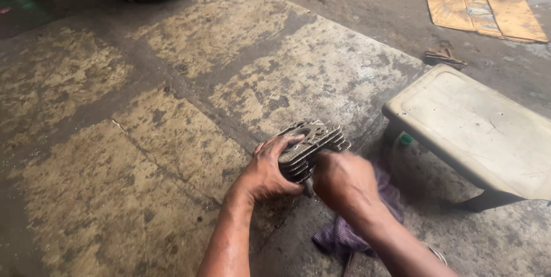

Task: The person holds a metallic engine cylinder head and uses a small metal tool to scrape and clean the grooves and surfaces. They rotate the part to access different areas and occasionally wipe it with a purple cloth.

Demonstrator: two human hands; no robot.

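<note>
Technician: How was the scene lit?

Inspector: Soft, even daylight, brighter toward the upper right; the top left corner stayed dim. Shadows were faint, and darkest under the stool (pixel 476 133).

Technician: Any image defects?

Inspector: The right hand (pixel 343 180) was smeared, probably by motion. The floor (pixel 143 139) rendered sharp, without glare. Far objects appeared soft.

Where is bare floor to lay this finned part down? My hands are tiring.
Bare floor lies left of the left hand and ahead of the finned metal part. The right hand side is crowded: purple rag, low stool.
</note>
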